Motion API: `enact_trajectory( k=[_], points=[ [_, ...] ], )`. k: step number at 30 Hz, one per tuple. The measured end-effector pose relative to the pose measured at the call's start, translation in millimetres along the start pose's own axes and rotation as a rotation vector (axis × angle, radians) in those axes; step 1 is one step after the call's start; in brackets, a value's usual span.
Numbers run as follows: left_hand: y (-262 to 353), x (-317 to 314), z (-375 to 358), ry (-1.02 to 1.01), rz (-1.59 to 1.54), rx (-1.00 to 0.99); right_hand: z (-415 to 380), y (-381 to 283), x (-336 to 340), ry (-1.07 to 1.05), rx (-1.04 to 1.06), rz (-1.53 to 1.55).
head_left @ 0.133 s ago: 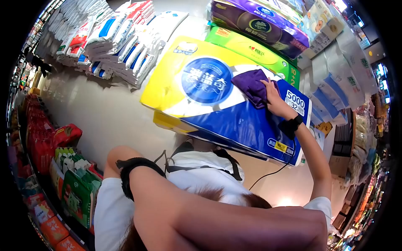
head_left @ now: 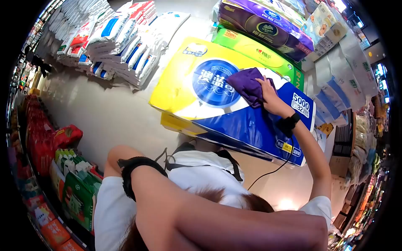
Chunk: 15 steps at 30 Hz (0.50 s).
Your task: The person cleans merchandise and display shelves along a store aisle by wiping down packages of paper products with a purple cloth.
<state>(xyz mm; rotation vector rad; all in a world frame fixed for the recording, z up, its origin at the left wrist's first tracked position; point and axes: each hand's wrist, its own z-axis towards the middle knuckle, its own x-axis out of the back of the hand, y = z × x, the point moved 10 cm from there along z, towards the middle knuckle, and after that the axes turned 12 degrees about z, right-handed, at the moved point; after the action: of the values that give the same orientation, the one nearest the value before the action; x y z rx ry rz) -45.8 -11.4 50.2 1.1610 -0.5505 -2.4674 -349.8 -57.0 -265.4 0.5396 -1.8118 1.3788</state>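
Observation:
My right hand (head_left: 273,98) presses a bunched purple cloth (head_left: 251,86) against the top of a large plastic-wrapped tissue pack (head_left: 234,125). The pack is yellow, white and blue, with a round blue logo and a "5000" print. The cloth lies just right of the logo, under my fingers, and a black watch-like band sits on that wrist. My left arm, with a black band round it, is bent across the bottom of the view close to the camera. My left hand is out of view.
Behind the pack are a green tissue pack (head_left: 259,54) and purple packs (head_left: 268,27). White bags (head_left: 125,54) are piled at the far left. Red packages (head_left: 42,138) and a green bag (head_left: 79,196) stand along the left shelf. A black cable (head_left: 270,172) hangs near my right arm.
My right hand and the cloth have slid a little left across the pack, closer to the round logo. The pack appears slightly further right in the view.

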Motion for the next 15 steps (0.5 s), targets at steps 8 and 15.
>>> enact_trajectory(
  k=[8, 15],
  points=[
    [95.5, 19.8, -45.8, -0.142, 0.338, -0.252, 36.5, -97.4, -61.7, -0.023, 0.088, -0.074],
    [161.8, -4.0, -102.9, -0.097, 0.707, -0.417, 60.1, -205.0, -129.0, -0.052, 0.362, -0.047]
  ],
)
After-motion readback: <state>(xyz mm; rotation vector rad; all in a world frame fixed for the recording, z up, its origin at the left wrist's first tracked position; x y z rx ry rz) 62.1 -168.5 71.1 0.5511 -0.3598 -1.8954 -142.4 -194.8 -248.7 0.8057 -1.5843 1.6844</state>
